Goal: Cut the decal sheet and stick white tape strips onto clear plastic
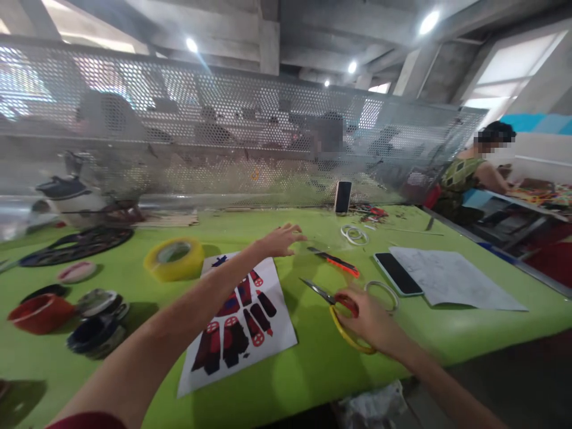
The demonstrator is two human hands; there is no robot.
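Note:
My left hand (281, 239) reaches over the middle of the green table, above the far edge of a white sheet (286, 325) painted with dark and red shapes. Its fingers are apart and nothing is in them. My right hand (369, 316) is closed on the red handle of the scissors (320, 291), whose blades point to the far left. An orange utility knife (342, 264) lies between the hands. Yellow tape (350, 341) shows as a ring under my right hand, and a pale ring (392, 292) is beside it.
A wide yellow tape roll (174, 260) and paint pots (42, 311) stand left. A phone (397, 274) overlaps paper (465, 280) at right; another phone (343, 196) stands upright. White rings (355, 235) lie beyond. A perforated screen (250, 131) runs behind. A person (469, 173) sits far right.

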